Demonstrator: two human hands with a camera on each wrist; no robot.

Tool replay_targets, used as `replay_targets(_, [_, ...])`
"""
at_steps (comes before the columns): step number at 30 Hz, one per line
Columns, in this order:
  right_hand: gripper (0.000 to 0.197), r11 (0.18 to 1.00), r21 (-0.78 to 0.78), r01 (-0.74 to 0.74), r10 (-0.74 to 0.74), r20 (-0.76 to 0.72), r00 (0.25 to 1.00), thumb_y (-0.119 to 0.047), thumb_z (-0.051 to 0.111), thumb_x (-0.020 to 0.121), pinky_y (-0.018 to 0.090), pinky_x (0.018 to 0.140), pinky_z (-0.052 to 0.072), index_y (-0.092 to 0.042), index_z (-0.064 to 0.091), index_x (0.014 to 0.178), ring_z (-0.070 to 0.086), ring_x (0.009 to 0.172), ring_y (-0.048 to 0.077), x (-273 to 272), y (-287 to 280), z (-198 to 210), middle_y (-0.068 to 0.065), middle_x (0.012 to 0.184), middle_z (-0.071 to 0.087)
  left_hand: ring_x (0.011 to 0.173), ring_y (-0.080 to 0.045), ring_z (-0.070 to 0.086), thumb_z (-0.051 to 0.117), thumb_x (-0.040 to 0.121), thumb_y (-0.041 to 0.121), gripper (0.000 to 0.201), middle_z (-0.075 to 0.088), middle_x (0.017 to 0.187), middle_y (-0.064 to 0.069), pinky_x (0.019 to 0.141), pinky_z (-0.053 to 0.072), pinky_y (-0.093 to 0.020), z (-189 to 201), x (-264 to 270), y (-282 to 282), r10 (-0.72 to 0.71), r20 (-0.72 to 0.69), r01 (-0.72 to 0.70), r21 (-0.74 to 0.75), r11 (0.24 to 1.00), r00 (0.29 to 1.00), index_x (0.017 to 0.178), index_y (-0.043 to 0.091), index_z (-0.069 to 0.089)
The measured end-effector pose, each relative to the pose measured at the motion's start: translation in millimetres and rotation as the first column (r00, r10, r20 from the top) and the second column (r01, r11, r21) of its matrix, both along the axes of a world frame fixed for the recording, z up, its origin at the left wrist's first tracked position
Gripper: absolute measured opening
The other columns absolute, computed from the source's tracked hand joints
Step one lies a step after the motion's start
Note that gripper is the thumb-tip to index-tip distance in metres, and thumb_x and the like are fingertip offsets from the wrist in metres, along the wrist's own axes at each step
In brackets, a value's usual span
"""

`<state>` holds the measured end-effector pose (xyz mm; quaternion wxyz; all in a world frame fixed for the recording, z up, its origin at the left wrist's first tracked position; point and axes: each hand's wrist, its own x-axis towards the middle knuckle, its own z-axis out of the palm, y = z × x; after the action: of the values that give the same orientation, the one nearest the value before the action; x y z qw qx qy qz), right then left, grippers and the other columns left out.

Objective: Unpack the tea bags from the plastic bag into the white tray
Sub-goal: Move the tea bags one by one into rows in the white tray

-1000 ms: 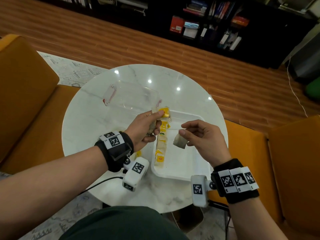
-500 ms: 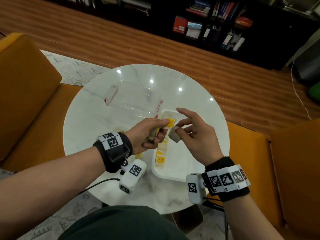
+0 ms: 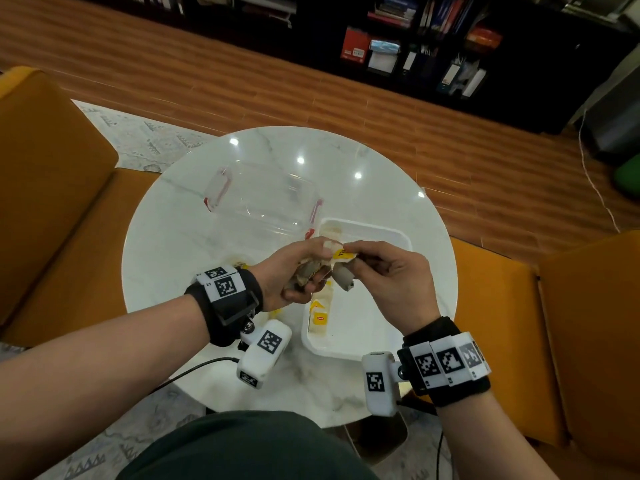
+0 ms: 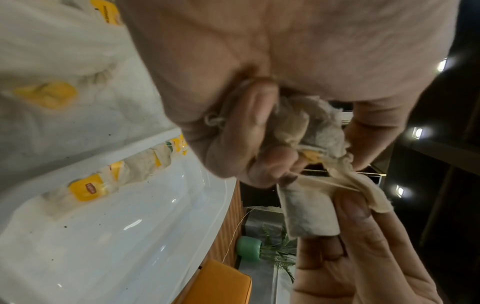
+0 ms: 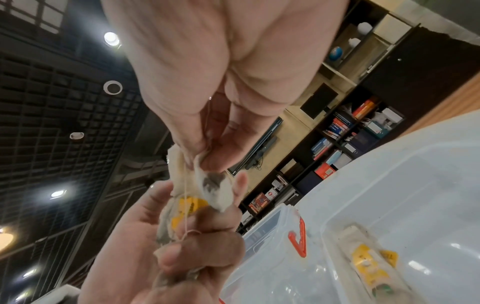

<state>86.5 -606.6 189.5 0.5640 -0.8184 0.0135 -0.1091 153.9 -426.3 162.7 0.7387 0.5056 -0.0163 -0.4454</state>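
My left hand (image 3: 310, 268) grips a crumpled bunch of tea bags (image 4: 298, 127) above the left edge of the white tray (image 3: 367, 320). My right hand (image 3: 358, 259) meets it from the right. Thumb and finger pinch the top of one tea bag (image 3: 343, 282) (image 4: 309, 214), which hangs between the hands, its string running to the bunch. A yellow tag (image 3: 343, 253) shows where the fingers meet. A row of tea bags (image 3: 320, 313) (image 4: 103, 185) lies along the tray's left side. Blurred clear plastic with yellow tags (image 4: 46, 94) lies on the table left of the tray.
An empty clear container (image 3: 263, 199) with red clips stands just beyond the hands on the round marble table (image 3: 173, 244). Orange seats (image 3: 52, 188) surround the table. A dark bookshelf (image 3: 415, 46) stands across the wood floor.
My right hand has carried its tea bag left and up from over the tray until its fingers meet the left hand's bunch. The left hand has stayed about where it was.
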Motion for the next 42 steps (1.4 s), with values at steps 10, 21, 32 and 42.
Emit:
replay_targets(10, [0.025, 0.998, 0.064, 0.023, -0.011, -0.183, 0.983, -0.011, 0.073, 0.091, 0.028, 0.084, 0.060, -0.027, 0.077, 0.110, 0.073, 0.095, 0.006, -5.2, -0.6, 1.7, -0.012, 0.099, 0.078, 0.051, -0.010, 0.036, 0.070, 0.090, 0.007, 0.008, 0.047, 0.072, -0.007, 0.041, 0.023, -0.019, -0.1, -10.6, -7.0, -0.118, 0.262, 0.032, 0.311, 0.950, 0.958, 0.094, 0.013, 0.066])
replay_targets(21, [0.021, 0.993, -0.034, 0.117, -0.121, -0.373, 0.920, -0.006, 0.076, 0.087, 0.036, 0.069, 0.063, -0.018, 0.066, 0.102, 0.074, 0.071, 0.022, 4.7, -26.9, -48.2, 0.006, 0.090, 0.072, 0.055, -0.013, 0.032, 0.078, 0.087, 0.017, 0.007, 0.042, 0.079, -0.012, 0.040, 0.020, -0.018, -17.7, -9.9, 13.3, 0.102, 0.226, -0.166, 0.286, 0.944, 0.969, 0.093, 0.020, 0.075])
replay_targets(32, [0.021, 0.715, -0.320, -0.622, 0.168, -0.785, 0.597, -0.006, 0.073, 0.084, 0.010, 0.055, 0.049, -0.020, 0.079, 0.098, 0.063, 0.059, 0.008, 22.1, 5.6, -106.2, -0.003, 0.082, 0.070, 0.059, -0.011, 0.036, 0.074, 0.090, 0.011, 0.023, 0.055, 0.099, -0.011, 0.040, 0.019, -0.019, -21.3, -11.5, 38.0, 0.306, 0.144, -0.336, 0.312, 0.889, 0.941, 0.096, 0.029, 0.061])
replay_targets(42, [0.019, 0.716, -0.444, -0.539, 0.038, -0.746, 0.665, -0.011, 0.080, 0.074, 0.033, 0.070, 0.062, -0.022, 0.064, 0.071, 0.072, 0.076, 0.020, 36.5, 10.7, -119.0, 0.000, 0.078, 0.071, 0.058, -0.010, 0.039, 0.075, 0.090, 0.011, 0.018, 0.060, 0.095, -0.010, 0.036, 0.020, -0.018, -21.8, -9.4, 48.3, 0.280, 0.133, -0.307, 0.273, 0.912, 0.951, 0.079, 0.020, 0.064])
